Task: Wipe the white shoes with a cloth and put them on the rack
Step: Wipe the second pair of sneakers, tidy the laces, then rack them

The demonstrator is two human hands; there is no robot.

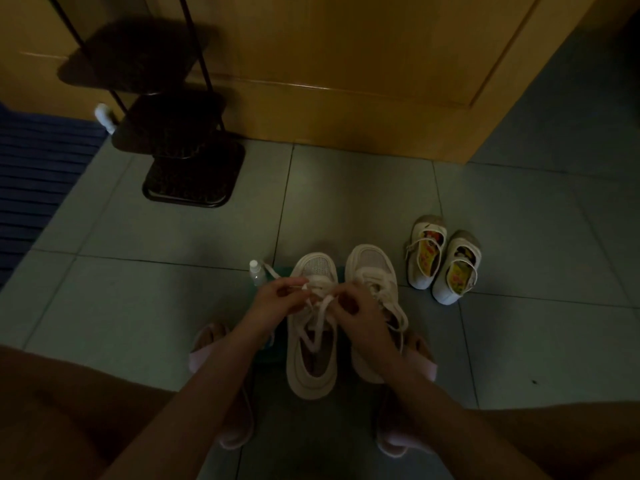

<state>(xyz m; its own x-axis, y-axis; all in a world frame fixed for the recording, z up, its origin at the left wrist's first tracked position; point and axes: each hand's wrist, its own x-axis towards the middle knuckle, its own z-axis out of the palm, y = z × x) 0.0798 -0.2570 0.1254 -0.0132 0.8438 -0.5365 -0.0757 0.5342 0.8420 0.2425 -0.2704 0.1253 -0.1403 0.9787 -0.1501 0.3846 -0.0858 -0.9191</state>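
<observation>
Two white lace-up sneakers stand side by side on the tiled floor in front of me, toes pointing away. Over the left sneaker (pixel 311 362), my left hand (pixel 277 299) and my right hand (pixel 360 313) each pinch a strand of its white laces (pixel 320 308). The right sneaker (pixel 374 268) lies partly under my right forearm. A green cloth (pixel 268 356) shows beneath the sneakers, mostly hidden. The dark tiered shoe rack (pixel 187 147) stands at the far left against the wooden door.
A small clear bottle (pixel 257 271) stands just left of the sneakers. A pair of small white strap shoes (pixel 440 261) sits to the right. My feet in pink slippers (pixel 207 351) flank the sneakers. A blue mat (pixel 38 181) lies at the left edge.
</observation>
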